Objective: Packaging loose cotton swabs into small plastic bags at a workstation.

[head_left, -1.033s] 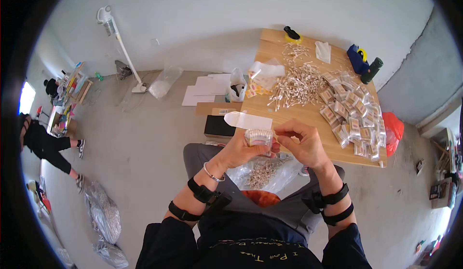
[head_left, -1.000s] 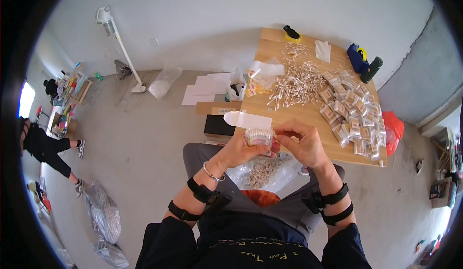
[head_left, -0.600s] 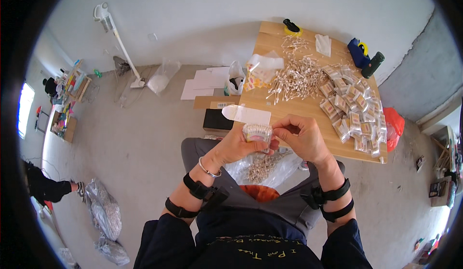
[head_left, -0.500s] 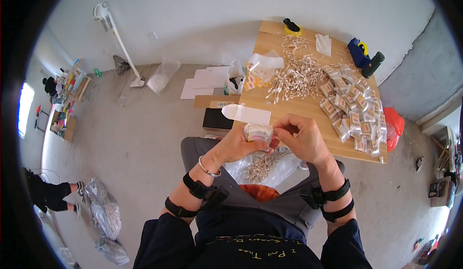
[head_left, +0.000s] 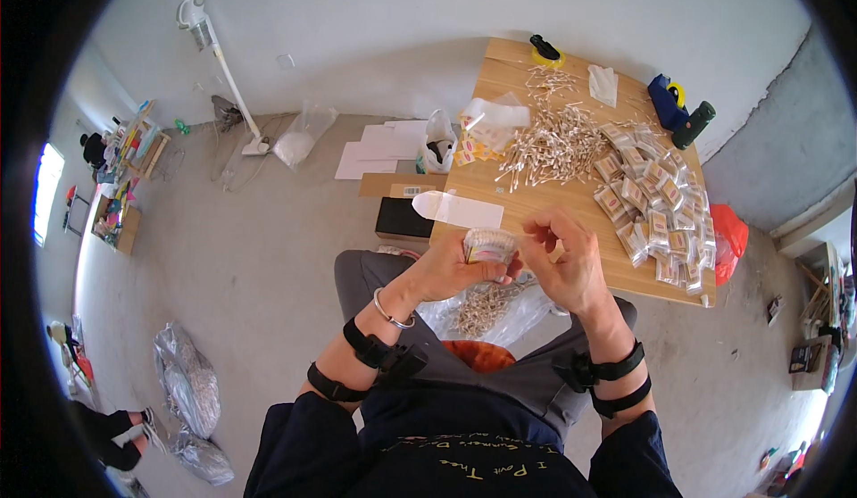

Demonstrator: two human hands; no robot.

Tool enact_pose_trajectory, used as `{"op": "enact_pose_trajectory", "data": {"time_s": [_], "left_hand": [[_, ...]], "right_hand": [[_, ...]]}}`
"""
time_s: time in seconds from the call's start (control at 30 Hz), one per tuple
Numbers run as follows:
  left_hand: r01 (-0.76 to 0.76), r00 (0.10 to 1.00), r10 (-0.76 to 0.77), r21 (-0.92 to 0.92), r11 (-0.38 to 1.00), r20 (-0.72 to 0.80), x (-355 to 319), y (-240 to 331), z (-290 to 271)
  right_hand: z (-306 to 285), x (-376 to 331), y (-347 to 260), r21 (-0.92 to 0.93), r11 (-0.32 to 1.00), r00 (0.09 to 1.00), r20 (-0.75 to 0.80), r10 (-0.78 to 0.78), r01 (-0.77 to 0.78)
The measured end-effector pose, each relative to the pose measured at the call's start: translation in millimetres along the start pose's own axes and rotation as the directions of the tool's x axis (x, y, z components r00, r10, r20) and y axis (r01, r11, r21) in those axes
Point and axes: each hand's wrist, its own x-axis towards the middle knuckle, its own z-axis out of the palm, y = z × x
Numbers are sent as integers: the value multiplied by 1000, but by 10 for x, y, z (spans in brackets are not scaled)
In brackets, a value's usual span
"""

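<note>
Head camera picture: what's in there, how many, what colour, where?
Table: one, light wood, ahead
Swab pack: one, clear and white, centre
Loose swabs: uncountable, mostly white, on table
Small packs: many, clear and tan, table's right
Card: one, white, table's near left edge
Desk tape dispenser: one, blue, table's far right
Cylinder: one, dark green, beside dispenser
Bags: several, red, white, clear, around room
Vacuum: one, white, against wall
Sheets: several, white, on floor
Boxes: several, black or brown, both sides
Other person: one, dark clothes, lower left
Left hand: one, bare, around pack
Right hand: one, bare, beside pack
</note>
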Motion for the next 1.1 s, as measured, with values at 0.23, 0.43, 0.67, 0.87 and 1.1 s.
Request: {"op": "enact_pose_trajectory", "data": {"time_s": [0.23,0.43,0.67,0.87,1.1], "left_hand": [[-35,993,62,247,968,-100,31,-72,-24],[-45,989,81,280,959,-120,28,-45,-4],[-37,993,68,300,953,-94,26,-54,-4],[-4,995,44,414,910,-87,40,-96,-53],[-64,995,85,311,948,-53,65,-154,-45]], "right_hand": [[91,56,-57,-387,844,923,57,-380,371],[130,53,-27,-384,844,918,28,-395,374],[39,120,21,-226,928,955,46,-292,295],[-42,143,-3,-203,931,952,112,-285,303],[-112,149,30,-227,916,940,156,-303,332]]}}
